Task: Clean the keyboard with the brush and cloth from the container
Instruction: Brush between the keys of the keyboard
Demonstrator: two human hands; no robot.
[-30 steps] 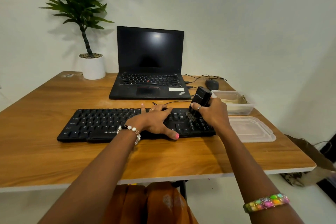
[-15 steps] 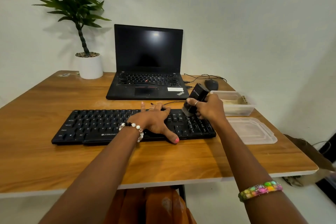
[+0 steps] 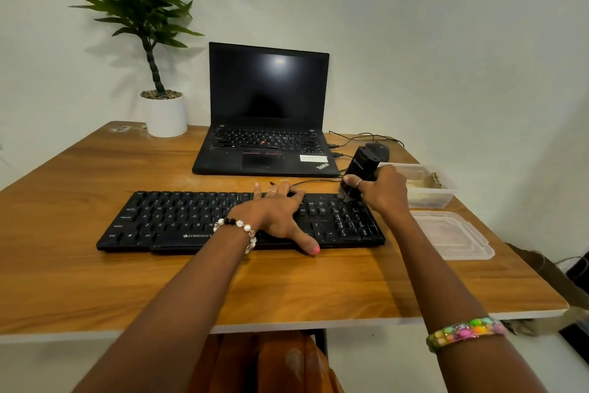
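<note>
A black keyboard (image 3: 178, 220) lies across the wooden table (image 3: 95, 281) in front of me. My left hand (image 3: 277, 217) rests flat on its right-middle keys, fingers spread and the thumb at the front edge. My right hand (image 3: 384, 190) grips a black brush (image 3: 361, 169) upright, bristles down on the keypad's top edge at the keyboard's right end. The clear container (image 3: 443, 195) stands just right of the brush, with something pale inside that I cannot make out.
The container's clear lid (image 3: 452, 235) lies flat at the table's right edge. An open black laptop (image 3: 267, 112) sits behind the keyboard, with cables and a dark mouse (image 3: 381, 148) to its right. A potted plant (image 3: 164, 115) stands at the back left.
My right hand has moved the brush from the middle keypad keys back and to the right, to the keypad's top edge. My left hand stays on the keyboard.
</note>
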